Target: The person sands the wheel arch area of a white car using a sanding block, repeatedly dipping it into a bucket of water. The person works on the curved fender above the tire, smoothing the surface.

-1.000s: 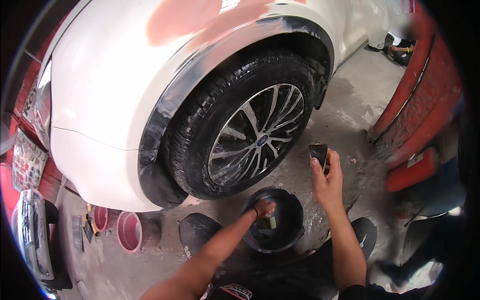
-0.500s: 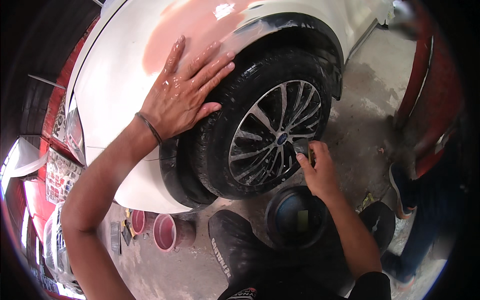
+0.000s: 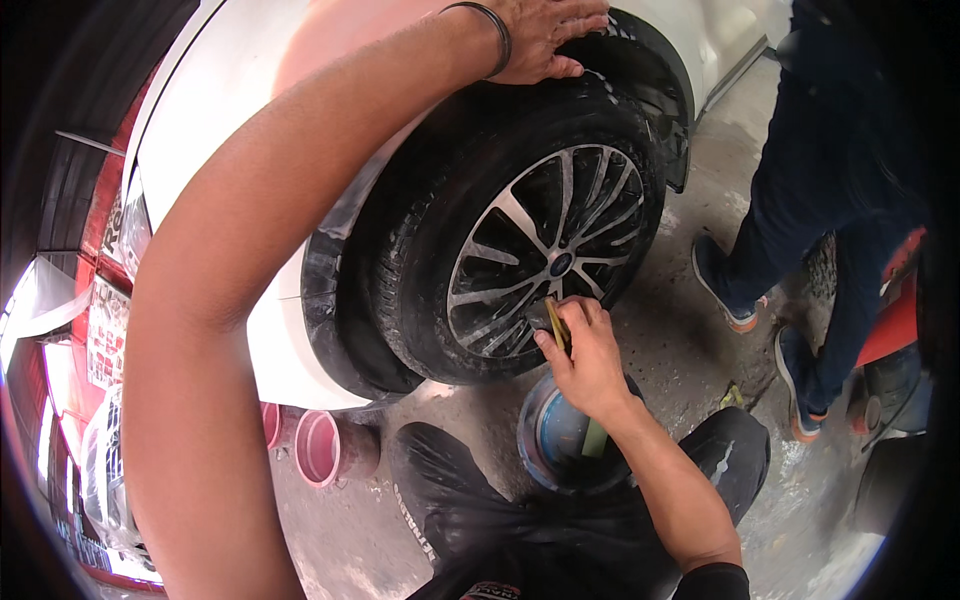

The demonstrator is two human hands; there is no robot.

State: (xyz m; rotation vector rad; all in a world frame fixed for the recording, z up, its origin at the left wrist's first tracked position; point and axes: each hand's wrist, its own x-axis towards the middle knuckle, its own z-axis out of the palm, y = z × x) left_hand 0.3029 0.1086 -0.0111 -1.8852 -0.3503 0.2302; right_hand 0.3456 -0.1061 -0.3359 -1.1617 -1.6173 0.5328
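Dark sheet [image 3: 540,316] and yellow strip [image 3: 557,328]: side by side, in front of the lower wheel spokes; fingers cover part of both, so whether they are joined is hard to tell.
Right hand [image 3: 585,350]: closed in a pinch around sheet and strip, thumb on the left.
Left hand [image 3: 540,38]: opened flat, fingers extended along the far edge of the wheel arch [image 3: 655,75]; the top of the picture crops it, and what lies under the palm cannot be told.
Spoked wheel [image 3: 560,264]: right of centre, its tyre [image 3: 415,310] dark against a shadowed arch.
White fender [image 3: 225,130]: left and far, largely hidden by the left forearm; its pink patch [image 3: 325,35] is cut off above.
Basin [image 3: 548,425]: near side, between the wearer's knees; the right forearm overlaps its right edge, beside a green block [image 3: 594,439] inside.
Pink buckets [image 3: 360,452]: near left, one mostly behind the left arm.
Co-worker's legs [image 3: 815,190]: right, upper body out of view.
Concrete floor [image 3: 665,335]: a strip runs between the tyre and the co-worker's shoes [image 3: 715,275].
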